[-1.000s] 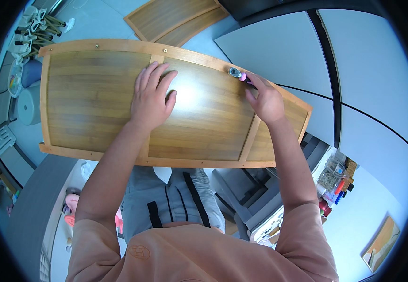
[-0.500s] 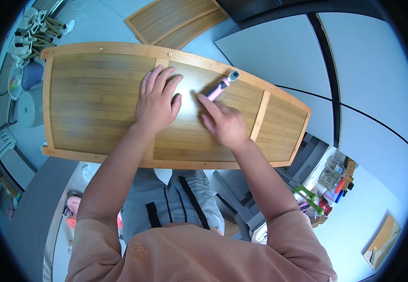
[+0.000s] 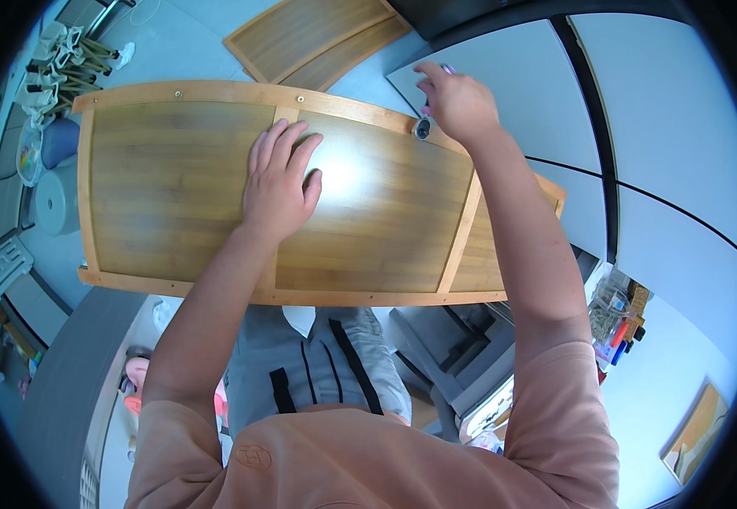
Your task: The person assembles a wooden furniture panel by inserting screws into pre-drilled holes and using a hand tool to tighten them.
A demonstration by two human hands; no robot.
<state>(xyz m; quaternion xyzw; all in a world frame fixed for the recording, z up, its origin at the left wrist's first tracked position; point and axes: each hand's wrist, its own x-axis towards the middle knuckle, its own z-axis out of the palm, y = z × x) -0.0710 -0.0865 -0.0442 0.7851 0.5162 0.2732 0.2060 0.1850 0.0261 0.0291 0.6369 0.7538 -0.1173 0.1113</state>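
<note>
A long wooden panel with paler frame strips lies across in front of me, above my lap. My left hand rests flat on its middle, fingers spread, beside a cross strip. At the far edge, right of centre, my right hand is closed round the handle of a pink ratchet wrench. The wrench's round head sits on the panel's far frame strip, and its handle points away past the edge. Most of the handle is hidden by my fingers. Small bolts show along that far strip.
Another wooden panel lies on the floor beyond. White cabinet doors stand at the far right. Folded stools and a white round stool are at the left. A grey chair or stand is below the panel's right part.
My right hand has moved away from me and to the right. The wrench handle has swung from pointing toward me to pointing away. My left hand has stayed nearly in place.
</note>
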